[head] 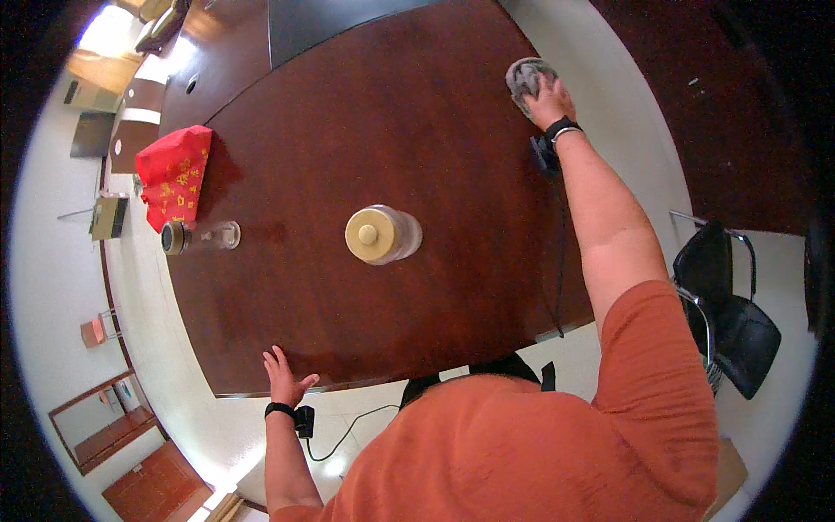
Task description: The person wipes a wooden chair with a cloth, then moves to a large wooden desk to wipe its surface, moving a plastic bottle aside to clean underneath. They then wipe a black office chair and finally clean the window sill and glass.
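Stretched out to the far right edge of the dark wooden table (417,307), my right hand (551,103) presses on a bunched grey cloth (524,77). My left hand (287,383) rests with fingers spread at the table's near left edge and holds nothing. A clear jar with a cream lid (370,235) stands near the middle of the table. To its left is a clear bottle with a dark-and-tan cap (218,235), beside a red bag (175,171) that bears yellow writing.
Black chairs with metal frames (747,333) stand on the floor at the right. A black cable (561,261) runs along the table's right side beneath my right arm. Another cable (352,427) hangs from the device on my left wrist.
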### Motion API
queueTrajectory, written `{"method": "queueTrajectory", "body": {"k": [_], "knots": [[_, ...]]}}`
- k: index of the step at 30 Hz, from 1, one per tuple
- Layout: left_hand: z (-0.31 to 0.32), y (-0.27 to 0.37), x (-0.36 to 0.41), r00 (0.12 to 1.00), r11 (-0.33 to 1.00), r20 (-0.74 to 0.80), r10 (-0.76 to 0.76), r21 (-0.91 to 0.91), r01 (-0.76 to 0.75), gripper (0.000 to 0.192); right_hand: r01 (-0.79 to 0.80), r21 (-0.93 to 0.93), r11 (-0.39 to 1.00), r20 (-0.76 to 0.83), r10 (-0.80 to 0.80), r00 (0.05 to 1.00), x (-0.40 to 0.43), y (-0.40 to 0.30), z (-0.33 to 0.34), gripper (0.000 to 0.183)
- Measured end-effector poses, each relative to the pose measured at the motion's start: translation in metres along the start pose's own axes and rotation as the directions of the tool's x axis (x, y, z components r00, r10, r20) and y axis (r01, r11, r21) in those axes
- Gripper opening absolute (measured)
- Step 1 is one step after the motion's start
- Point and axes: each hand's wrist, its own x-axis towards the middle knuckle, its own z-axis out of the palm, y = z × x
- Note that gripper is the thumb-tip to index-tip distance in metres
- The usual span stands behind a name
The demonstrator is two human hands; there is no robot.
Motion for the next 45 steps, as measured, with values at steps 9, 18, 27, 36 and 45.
{"method": "queueTrajectory", "body": {"k": [9, 18, 27, 36, 45], "knots": [[0.003, 0.001, 0.002, 0.999, 1.000, -0.043, 0.025, 0.007, -0.025, 0.120, -0.140, 0.133, 0.981, 0.074, 0.131, 0.989, -0.060, 0.096, -0.004, 0.071], [-0.007, 0.012, -0.008, 0.991, 0.992, -0.117, 0.069, 0.114, -0.055, 0.116, -0.194, 0.181, 0.964, 0.010, 0.196, 0.981, -0.222, 0.184, -0.007, 0.070], [-0.006, 0.017, -0.015, 0.972, 0.971, -0.187, 0.139, 0.220, -0.097, 0.114, -0.199, 0.031, 0.980, -0.242, 0.200, 0.949, -0.363, 0.177, 0.008, 0.068], [-0.005, 0.016, -0.022, 0.962, 0.983, -0.229, 0.147, 0.142, -0.116, 0.109, 0.106, -0.115, 0.988, -0.092, -0.117, 0.989, -0.471, 0.007, 0.006, 0.062], [-0.002, 0.013, -0.016, 0.962, 0.979, -0.231, 0.148, 0.171, -0.110, 0.110, 0.567, 0.084, 0.819, 0.088, -0.573, 0.815, -0.533, -0.143, 0.022, 0.061]]}}
